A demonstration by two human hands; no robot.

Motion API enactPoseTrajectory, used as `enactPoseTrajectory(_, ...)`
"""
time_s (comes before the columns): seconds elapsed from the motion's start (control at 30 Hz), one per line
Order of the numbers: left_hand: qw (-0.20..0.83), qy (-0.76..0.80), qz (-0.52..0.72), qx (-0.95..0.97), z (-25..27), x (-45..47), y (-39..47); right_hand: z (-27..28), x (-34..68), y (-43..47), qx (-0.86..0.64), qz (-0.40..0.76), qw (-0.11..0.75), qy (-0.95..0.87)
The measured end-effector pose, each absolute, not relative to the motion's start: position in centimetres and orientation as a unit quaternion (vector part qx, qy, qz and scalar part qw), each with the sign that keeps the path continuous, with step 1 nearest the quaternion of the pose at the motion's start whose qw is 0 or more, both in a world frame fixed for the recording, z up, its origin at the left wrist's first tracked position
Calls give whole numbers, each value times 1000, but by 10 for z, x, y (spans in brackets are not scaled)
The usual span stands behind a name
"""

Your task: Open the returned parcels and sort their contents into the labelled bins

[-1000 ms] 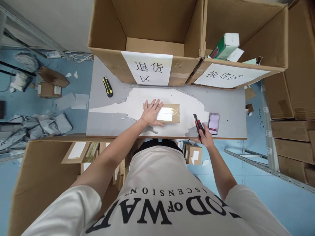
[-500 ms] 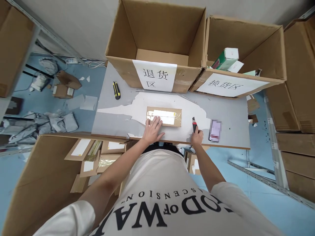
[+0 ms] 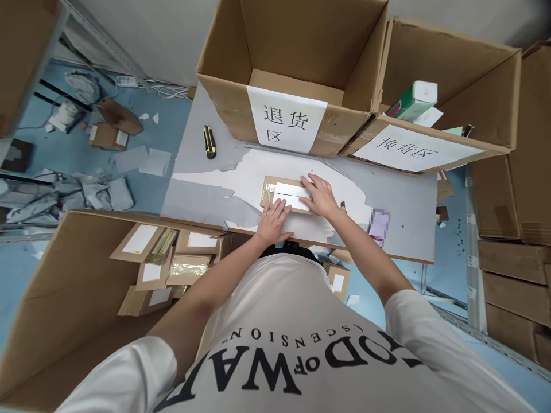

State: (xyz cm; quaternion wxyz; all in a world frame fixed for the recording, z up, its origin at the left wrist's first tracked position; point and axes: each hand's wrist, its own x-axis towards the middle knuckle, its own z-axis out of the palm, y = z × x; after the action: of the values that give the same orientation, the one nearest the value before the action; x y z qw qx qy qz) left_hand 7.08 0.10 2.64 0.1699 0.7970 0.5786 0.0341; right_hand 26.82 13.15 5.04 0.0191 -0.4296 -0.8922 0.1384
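A small flat cardboard box with a white label and clear tape lies on the white-and-grey tabletop in front of me. My left hand rests on its near edge, fingers spread. At the box's right end, my right hand touches the top with its fingers apart. Just right of that wrist, the red and black utility knife lies on the table, partly hidden by my forearm. A yellow and black utility knife lies toward the table's far left.
Two large open cartons with labels stand at the back: the left carton and the right carton, which holds a green box. A blurred purple item is at right. Below left, a big carton holds several parcels.
My right hand has let go of the red and black utility knife and moved left onto the box. My left hand stays at the box. The view has shifted slightly.
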Motion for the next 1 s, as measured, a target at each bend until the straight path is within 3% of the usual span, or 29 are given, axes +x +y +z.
enactPoseTrajectory(0.13, 175, 585, 28, 792, 25, 73, 3, 52, 244, 143, -408, 143, -66, -899)
enactPoseTrajectory(0.33, 181, 582, 26, 792, 24, 72, 4, 53, 240, 137, -358, 79, -91, -926)
enactPoseTrajectory(0.47, 187, 575, 19, 796, 25, 71, 1, 71, 239, 164, -412, 139, -119, -893)
enactPoseTrajectory(0.63, 186, 570, 13, 800, 26, 69, -1, 81, 244, 211, -512, 185, -88, -834)
enactPoseTrajectory(0.87, 187, 565, 13, 804, 29, 68, 2, 41, 236, 215, -599, 210, -64, -770)
enactPoseTrajectory(1.0, 188, 557, 30, 809, 34, 62, 6, 37, 237, 210, -594, 215, 32, -775)
